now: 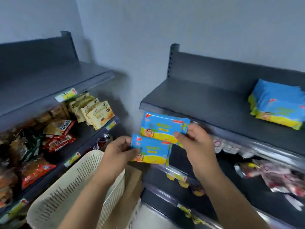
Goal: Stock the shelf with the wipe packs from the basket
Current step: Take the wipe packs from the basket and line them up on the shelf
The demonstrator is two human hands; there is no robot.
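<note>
Two held | left grip (117, 151) pinches lower wipe pack (152, 152) | right grip (196, 142) pinches upper wipe pack (162, 126)

basket (69, 187) left of shelf (206, 100)

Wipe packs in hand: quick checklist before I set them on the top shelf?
1. Hold: left hand grips lower wipe pack, ok.
2. Hold: right hand pinches upper wipe pack, ok.
3. Room: top shelf is bare left of the stacked packs, ok.
4. Facing: both held packs printed side up, ok.
5. Supply: more packs in the basket, cannot tell; its inside is hidden.
</note>
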